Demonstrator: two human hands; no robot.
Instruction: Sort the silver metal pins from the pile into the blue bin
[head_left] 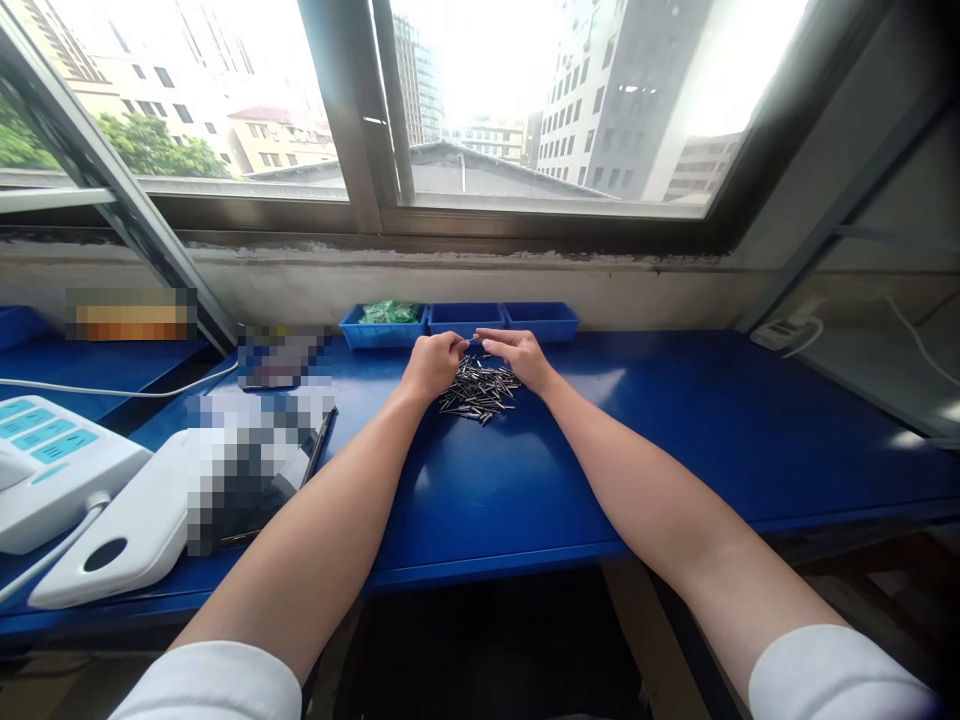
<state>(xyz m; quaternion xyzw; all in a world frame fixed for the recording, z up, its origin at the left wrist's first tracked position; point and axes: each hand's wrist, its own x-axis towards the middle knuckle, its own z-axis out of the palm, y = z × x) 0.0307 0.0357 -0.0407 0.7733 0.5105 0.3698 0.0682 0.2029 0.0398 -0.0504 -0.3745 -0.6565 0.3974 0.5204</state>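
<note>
Pinching one thin metal piece (473, 339) between the fingers of the left hand (433, 365), closed down tight on it. Holding it above the far edge of a loose heap of slim metal pins (480, 390), in the gap between left and right. Pointing it roughly sideways along its long axis, from the left fingers towards the right ones (too small and blurred for telling one end from the other). Stretching the fingers of the right hand (526, 358) out nearly straight towards the piece, with only a narrow parting from the thumb. Cannot tell of any grip on the piece by the right fingers.

Having the heap of pins directly on the blue worktop (675, 430), just below and between both wrists. Showing there long axes in every direction, mostly lying flat and crossing one another. Facing, just beyond, a row of three blue containers: a left bin (379, 338) with green packets (390, 312) inside, a middle bin (465, 318) and a right bin (544, 328). Looking towards a window frame (540, 228) behind them. Leaving well apart, at the left, a white power strip (45, 500) and a rounded white case (142, 525) with a dark oval.
</note>
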